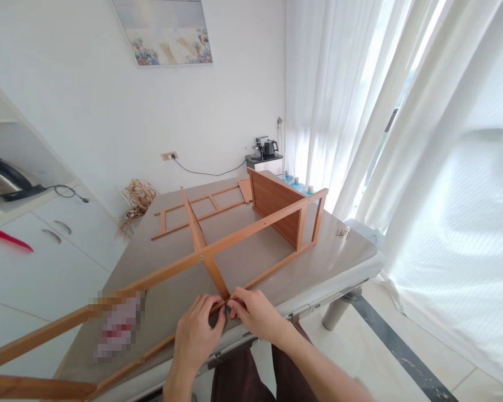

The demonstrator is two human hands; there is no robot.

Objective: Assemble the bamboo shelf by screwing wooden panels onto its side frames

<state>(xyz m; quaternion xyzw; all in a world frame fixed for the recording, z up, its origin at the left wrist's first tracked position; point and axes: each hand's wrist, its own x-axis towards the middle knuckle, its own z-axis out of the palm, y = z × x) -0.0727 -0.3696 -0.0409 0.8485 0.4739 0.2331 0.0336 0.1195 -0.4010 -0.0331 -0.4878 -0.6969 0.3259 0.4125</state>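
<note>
A wooden shelf frame (pixel 238 237) lies on its side on the table, one long rail raised and the other along the near table edge. My left hand (pixel 199 326) is closed at the lower rail, thumb and fingers pinched by the foot of a crosspiece (pixel 216 273). Right beside it, my right hand (pixel 255 312) has its fingers bent together at the same joint. Something small and dark shows between the fingertips, too hidden to name. A brown shelf panel (pixel 276 206) is set between the rails at the far right end.
On the grey table (pixel 238 268), a second ladder-like wooden frame (pixel 201 207) lies at the back. Several small metal pieces, perhaps screws (pixel 343 232), lie near the right edge. A blurred-out packet (pixel 119 326) lies at the left. White curtains (pixel 436 212) hang at the right.
</note>
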